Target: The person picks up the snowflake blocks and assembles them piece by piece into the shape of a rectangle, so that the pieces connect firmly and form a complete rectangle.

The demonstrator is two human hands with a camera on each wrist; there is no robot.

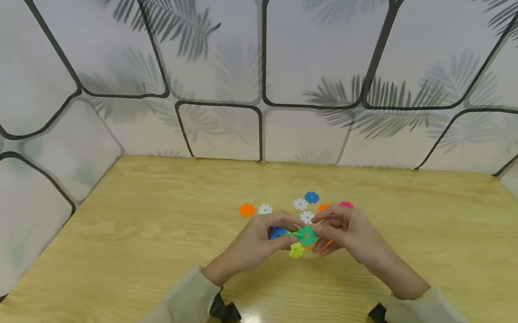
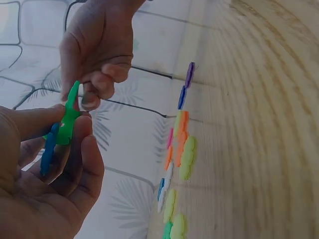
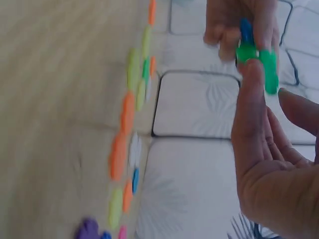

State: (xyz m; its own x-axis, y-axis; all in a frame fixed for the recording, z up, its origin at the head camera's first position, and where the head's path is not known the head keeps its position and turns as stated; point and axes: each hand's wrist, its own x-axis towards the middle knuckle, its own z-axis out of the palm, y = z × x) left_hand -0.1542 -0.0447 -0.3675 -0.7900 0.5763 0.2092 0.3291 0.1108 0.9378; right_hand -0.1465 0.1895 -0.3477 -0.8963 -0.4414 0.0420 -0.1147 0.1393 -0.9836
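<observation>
Left hand (image 2: 45, 194) pinched green pieces (image 1: 307, 236) and a blue disc (image 2: 48, 152) above the table (image 1: 137, 233); right hand (image 3: 274, 174) beside them, thumb and fingers spread, contact unclear. Clean joining likely needed steady left bracing, slots squared.

Left hand (image 1: 257, 240) and right hand (image 1: 357, 237): 2 hands. Sleeves (image 1: 192, 296): 2. Table (image 1: 135, 254): 1. Discs, by colour: white discs (image 1: 265, 209), at least 3; blue discs (image 1: 311, 197), 3, one of them held; pink disc (image 1: 346, 205), 1; purple disc (image 2: 190, 74), 1; yellow discs (image 1: 296, 250), at least 4; orange discs (image 1: 247, 210), at least 5, overlapping; loose green disc (image 2: 167, 230), 1; held green (image 1: 308, 235), count unclear.
</observation>
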